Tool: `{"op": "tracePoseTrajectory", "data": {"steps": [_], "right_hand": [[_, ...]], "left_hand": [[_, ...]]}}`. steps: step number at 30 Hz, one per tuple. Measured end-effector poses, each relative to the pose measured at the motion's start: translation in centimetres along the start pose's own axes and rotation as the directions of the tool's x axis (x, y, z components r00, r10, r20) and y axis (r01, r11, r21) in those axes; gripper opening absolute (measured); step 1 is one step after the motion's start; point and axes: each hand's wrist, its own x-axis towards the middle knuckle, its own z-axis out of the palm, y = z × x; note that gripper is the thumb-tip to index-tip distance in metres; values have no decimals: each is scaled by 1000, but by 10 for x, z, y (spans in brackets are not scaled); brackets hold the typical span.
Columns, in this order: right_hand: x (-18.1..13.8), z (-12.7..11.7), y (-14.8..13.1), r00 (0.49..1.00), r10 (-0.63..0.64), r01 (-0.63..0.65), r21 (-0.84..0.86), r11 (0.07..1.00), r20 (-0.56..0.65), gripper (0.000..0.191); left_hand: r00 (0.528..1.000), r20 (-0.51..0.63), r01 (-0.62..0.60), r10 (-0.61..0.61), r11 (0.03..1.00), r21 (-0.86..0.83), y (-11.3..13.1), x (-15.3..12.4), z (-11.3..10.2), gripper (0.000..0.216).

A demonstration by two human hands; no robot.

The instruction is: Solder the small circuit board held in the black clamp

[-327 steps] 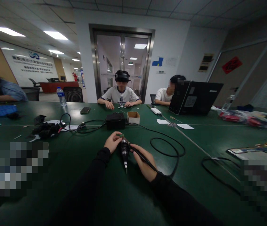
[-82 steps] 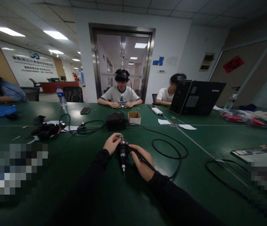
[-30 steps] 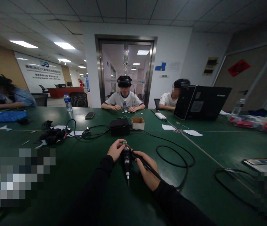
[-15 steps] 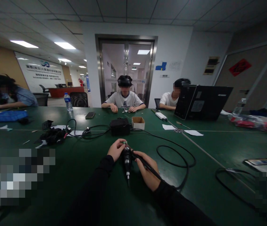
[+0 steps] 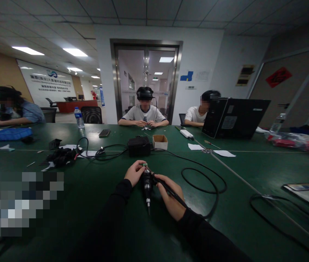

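In the head view, my left hand (image 5: 135,172) is closed, its fingertips pinching a small green circuit board (image 5: 145,165) at the top end of a black cylindrical tool (image 5: 147,182). That tool has silver bands and a thin metal tip pointing toward me. My right hand (image 5: 171,194) is wrapped round a black, corded, pen-shaped soldering iron (image 5: 168,188). Its front end reaches the board beside my left fingertips; the exact contact is too small to make out. A black cable (image 5: 216,203) leaves the iron and loops to the right.
Ahead stand a black box (image 5: 139,146) and a small open cardboard box (image 5: 160,142). Black gear with cables (image 5: 63,155) lies on the left. A phone (image 5: 104,133), a screwdriver (image 5: 212,144) and a large black case (image 5: 235,118) are farther off. Several people sit across the green table (image 5: 97,214).
My hands, the board and the iron hold almost still. Across the table, the middle person's hands have come together, and the person at the left has shifted slightly.
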Motion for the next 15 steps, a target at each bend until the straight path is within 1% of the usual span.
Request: {"op": "tracePoseTrajectory", "data": {"steps": [6, 15], "right_hand": [[1, 0, -2, 1000, -8, 8, -9, 1000, -9, 28], [0, -2, -5, 1000, 5, -5, -12, 1000, 7, 29]], "left_hand": [[1000, -8, -19, 19, 1000, 12, -2, 1, 0, 27], [1000, -8, -15, 15, 1000, 8, -2, 1, 1, 28]]}}
